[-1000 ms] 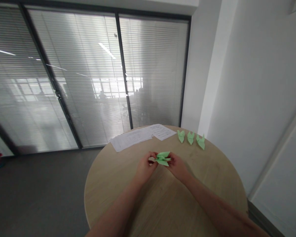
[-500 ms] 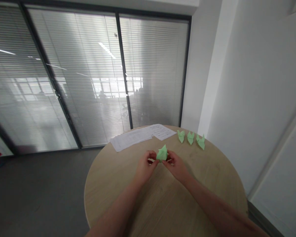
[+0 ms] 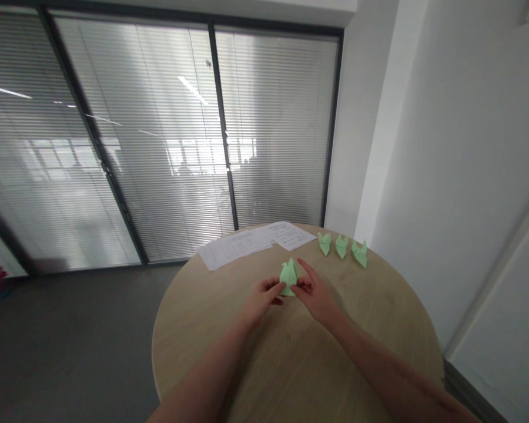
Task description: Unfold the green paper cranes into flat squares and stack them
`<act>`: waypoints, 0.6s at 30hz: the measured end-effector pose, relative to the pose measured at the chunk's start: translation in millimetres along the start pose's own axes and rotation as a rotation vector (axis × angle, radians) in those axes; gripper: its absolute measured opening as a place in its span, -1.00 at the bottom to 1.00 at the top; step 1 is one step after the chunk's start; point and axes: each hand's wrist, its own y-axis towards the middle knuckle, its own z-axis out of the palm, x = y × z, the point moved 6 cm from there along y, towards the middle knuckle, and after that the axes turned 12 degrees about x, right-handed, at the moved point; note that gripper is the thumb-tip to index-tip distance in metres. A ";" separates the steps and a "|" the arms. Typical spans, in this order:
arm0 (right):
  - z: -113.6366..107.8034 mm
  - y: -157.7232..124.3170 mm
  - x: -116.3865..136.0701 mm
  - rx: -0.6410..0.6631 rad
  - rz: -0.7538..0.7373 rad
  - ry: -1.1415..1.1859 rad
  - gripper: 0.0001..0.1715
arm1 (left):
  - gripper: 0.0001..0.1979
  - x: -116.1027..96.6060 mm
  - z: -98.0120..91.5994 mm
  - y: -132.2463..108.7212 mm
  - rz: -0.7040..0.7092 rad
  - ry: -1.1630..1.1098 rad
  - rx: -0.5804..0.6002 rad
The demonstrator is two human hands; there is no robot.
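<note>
Both hands hold pointy folded grn ppr.

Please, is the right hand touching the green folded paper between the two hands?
Touching. The head view shows the right hand with its thumb on the lower right edge of the green folded paper.

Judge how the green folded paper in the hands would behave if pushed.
The green folded paper is probably very light, being small and made of thin paper. Its upright points suggest the creases give some stiffness, though a firm push would likely crumple them. With its flat, angular faces, it seems more apt to slide or tip than roll.
</note>
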 end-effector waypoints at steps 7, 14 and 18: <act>-10.1 1.8 -10.8 -0.135 -0.004 -0.059 -0.60 | -0.53 -0.1 -9.6 3.2 0.042 0.074 -0.122; -10.8 4.5 -15.7 -0.039 0.026 -0.120 -0.88 | -0.55 -5.3 3.5 0.2 0.077 0.055 -0.012; -3.6 4.5 -17.5 0.050 0.059 -0.002 -0.84 | -0.57 -0.5 4.5 1.8 0.050 0.074 0.013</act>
